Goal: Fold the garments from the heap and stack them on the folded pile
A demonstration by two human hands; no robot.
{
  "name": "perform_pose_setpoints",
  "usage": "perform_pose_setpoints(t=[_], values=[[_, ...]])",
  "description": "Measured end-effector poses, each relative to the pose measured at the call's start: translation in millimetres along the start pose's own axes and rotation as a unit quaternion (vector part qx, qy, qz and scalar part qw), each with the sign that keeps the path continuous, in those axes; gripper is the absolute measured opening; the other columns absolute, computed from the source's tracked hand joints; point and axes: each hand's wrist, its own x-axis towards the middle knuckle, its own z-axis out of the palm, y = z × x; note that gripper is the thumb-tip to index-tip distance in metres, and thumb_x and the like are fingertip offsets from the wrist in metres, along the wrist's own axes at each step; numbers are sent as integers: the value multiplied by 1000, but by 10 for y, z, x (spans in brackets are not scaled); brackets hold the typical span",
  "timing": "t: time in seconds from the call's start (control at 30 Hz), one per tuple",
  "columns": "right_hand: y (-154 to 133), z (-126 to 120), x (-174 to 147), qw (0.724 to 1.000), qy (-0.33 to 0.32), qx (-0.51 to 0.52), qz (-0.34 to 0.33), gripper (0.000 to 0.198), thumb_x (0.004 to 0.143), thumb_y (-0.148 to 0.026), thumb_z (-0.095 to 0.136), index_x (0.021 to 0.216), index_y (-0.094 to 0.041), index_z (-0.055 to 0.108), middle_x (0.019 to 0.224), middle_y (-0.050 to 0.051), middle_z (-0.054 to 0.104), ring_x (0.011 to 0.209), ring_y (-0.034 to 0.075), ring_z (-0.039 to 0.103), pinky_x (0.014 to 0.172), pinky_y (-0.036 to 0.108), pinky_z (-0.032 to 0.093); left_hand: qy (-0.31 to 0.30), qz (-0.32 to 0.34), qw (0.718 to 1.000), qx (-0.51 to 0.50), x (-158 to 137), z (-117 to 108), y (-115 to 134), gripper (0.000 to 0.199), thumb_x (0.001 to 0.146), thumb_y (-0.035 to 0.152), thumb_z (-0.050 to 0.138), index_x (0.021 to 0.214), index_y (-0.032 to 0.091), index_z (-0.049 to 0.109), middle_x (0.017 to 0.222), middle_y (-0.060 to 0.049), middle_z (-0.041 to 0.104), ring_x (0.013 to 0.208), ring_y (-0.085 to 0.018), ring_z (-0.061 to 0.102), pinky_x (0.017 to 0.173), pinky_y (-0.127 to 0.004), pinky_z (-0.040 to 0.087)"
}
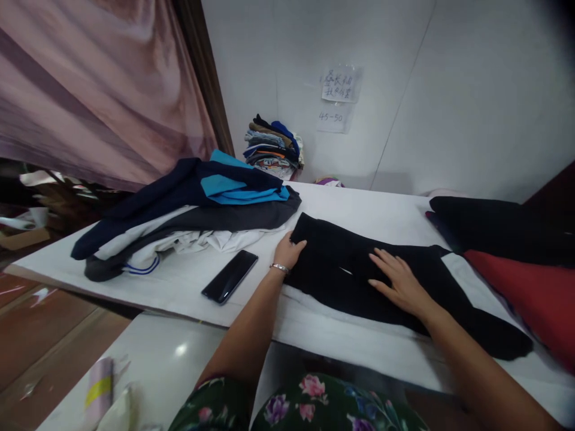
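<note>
Lying on white table [372,212], black garment [354,293], pale wall [458,108] behind

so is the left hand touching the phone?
Apart. The head view shows a strip of white tabletop between the left hand and the phone; the hand is at the edge of the black garment.

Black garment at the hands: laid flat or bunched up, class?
Laid flat: the black garment stretches along the table, left hand at one end, right hand spread on top. Whether it is folded double, I cannot tell.
</note>
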Motion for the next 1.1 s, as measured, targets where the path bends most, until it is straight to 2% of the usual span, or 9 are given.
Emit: perform_pose_setpoints(t=[0.1,0.23,0.53,0.63,0.73,0.83,0.9,1.0,1.1], values=[[-178,107,92,999,-26,-5,-21,60,91,-52,45,145,-27,35,150,11,36,138,28,33,109,53,29,-22,-45,997,57,63,-93,-99,33,75,33,67,104,16,63,92,-6,71,83,-21,66,74,-29,49],[-220,230,86,999,-18,-36,-14,61,91,-51,45,145,-26,34,151,11,34,139,27,30,109,52,27,-51,-77,990,103,72,-107,-200,33,74,37,68,97,14,64,88,-9,71,82,-23,66,72,-31,49],[-210,201,64,999,-29,-41,0,63,91,-52,44,146,-24,32,152,11,32,140,27,28,111,50,25,-21,-89,987,133,-78,-224,-151,51,81,50,58,117,14,58,108,-12,68,102,-25,63,86,-32,45],[-206,209,76,999,-31,-39,2,64,90,-51,45,146,-24,32,152,12,32,140,27,28,111,50,25,49,-37,989,133,-254,-333,-133,49,84,47,55,121,15,56,111,-11,67,94,-23,64,86,-33,46],[-208,190,69,999,-25,-25,3,64,90,-51,46,146,-25,32,151,12,33,140,28,28,110,52,25,78,82,986,125,-499,-396,-120,39,83,41,57,114,18,61,107,-8,68,85,-20,65,83,-34,49],[-264,95,3,1000,13,3,4,60,91,-48,47,145,-23,35,153,13,30,141,29,26,111,55,23,4,227,966,120,-733,-419,-139,33,80,40,63,106,20,66,108,-7,68,101,-22,61,94,-38,47],[-343,6,-89,998,59,30,1,55,92,-43,47,143,-23,38,154,12,28,141,29,24,111,57,22,-58,290,946,131,-852,-434,-176,35,77,40,68,106,21,67,118,-8,65,116,-25,55,103,-42,40],[-487,-86,-280,989,114,88,-36,46,92,-33,49,137,-25,48,148,10,40,139,29,31,109,56,28,-124,294,934,164,-963,-459,-254,45,75,38,71,117,22,64,134,-9,56,131,-27,42,111,-46,32],[-587,-73,-472,983,77,143,-86,39,91,-27,50,130,-25,55,130,9,59,126,25,49,103,48,42,-154,268,935,173,-993,-462,-311,46,80,35,65,124,22,59,140,-9,50,134,-25,38,112,-44,30]])
